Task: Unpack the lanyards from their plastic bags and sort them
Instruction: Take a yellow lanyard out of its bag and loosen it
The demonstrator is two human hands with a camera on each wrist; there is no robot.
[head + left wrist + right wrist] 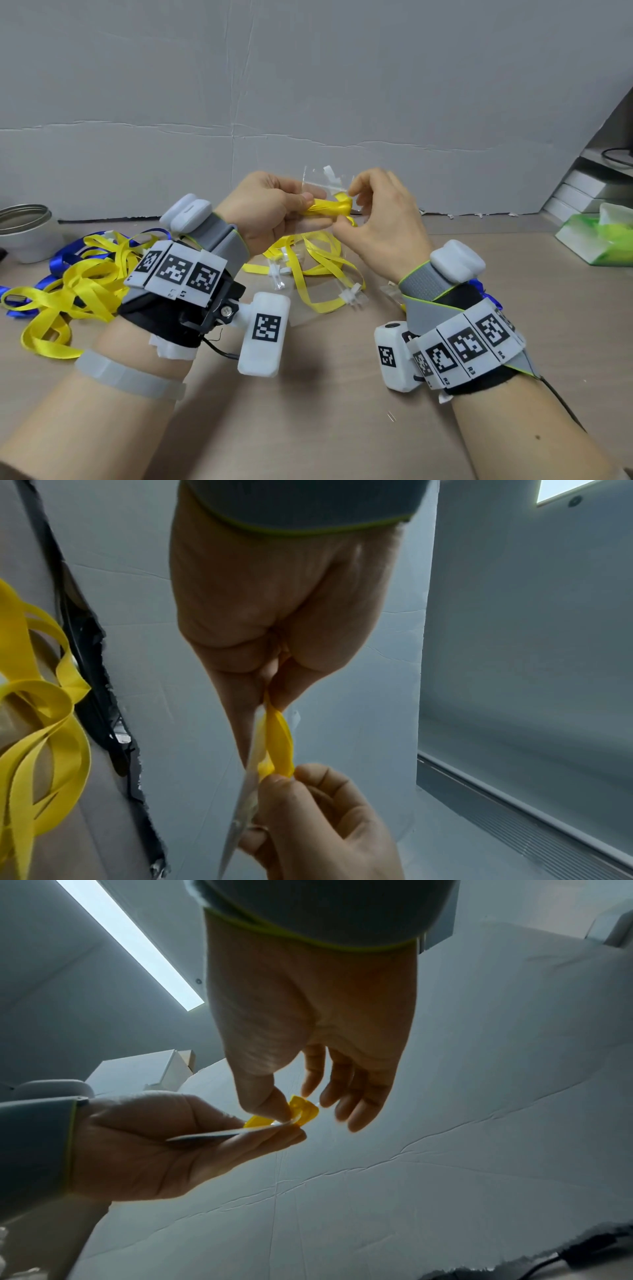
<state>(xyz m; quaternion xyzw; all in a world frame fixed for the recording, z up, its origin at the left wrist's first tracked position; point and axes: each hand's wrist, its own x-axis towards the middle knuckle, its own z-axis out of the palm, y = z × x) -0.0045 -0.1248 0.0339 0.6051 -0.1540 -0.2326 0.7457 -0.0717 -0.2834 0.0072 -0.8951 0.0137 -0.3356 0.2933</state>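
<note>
Both hands are raised above the table, holding a folded yellow lanyard [327,207] that sits partly inside a clear plastic bag [325,181]. My left hand [274,209] grips the bag and one end of the lanyard bundle [277,734]. My right hand [380,212] pinches the other end of the yellow lanyard [303,1110] between thumb and forefinger, its other fingers spread loosely. The bag [226,1133] shows edge-on in the right wrist view.
Loose yellow lanyards [318,263] with white clips lie on the table under the hands. A heap of yellow and blue lanyards [72,287] lies at the left. A metal tin [27,229] stands far left, a green tissue pack [599,236] at right.
</note>
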